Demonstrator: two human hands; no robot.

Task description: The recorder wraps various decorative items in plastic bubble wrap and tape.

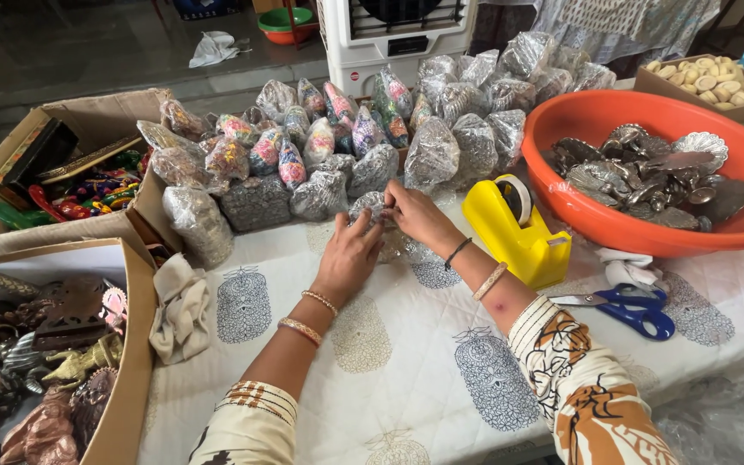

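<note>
While both hands work at the middle of the cloth-covered counter (406, 379), the left hand (350, 258) and the right hand (419, 215) pinch a small clear plastic packet (370, 207) between their fingertips, its contents too wrapped and crinkled to make out. Just behind it lies a heap of similar wrapped packets (337, 146), with a yellow tape dispenser (514, 228) near the right wrist, blue scissors (630, 308) beyond, and an orange basin (734, 228) cut off at the edge.

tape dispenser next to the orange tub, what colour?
Yellow. The tape dispenser shows clearly in the head view, beside the orange tub.
</note>
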